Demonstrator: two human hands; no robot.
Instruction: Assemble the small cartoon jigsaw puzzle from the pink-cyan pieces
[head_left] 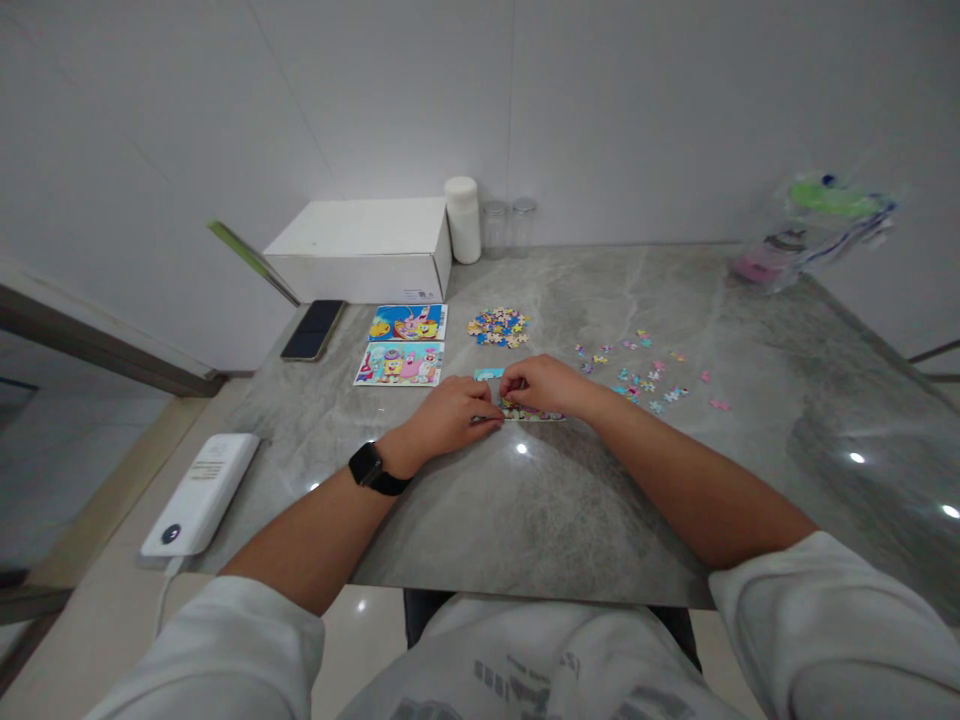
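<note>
A partly assembled jigsaw puzzle (489,374) lies flat on the grey table, with much of it hidden beneath my hands. My left hand (457,415), a black watch on its wrist, curls at the puzzle's left edge and holds it there, thumb along the near side. Over the puzzle, my right hand (546,384) is closed in a pinch; whatever sits between its fingertips is too small and hidden to name. Loose puzzle pieces (649,386) are scattered right of my right hand. Beyond the puzzle lies a heap of blue and yellow pieces (499,327).
Two cartoon picture cards (400,364) lie left of the heap, beside a phone (313,330). A white box (360,250), a white bottle (463,220) and two clear glasses stand by the wall. A plastic bag (814,230) is far right; a power bank (201,495) sits at the left edge.
</note>
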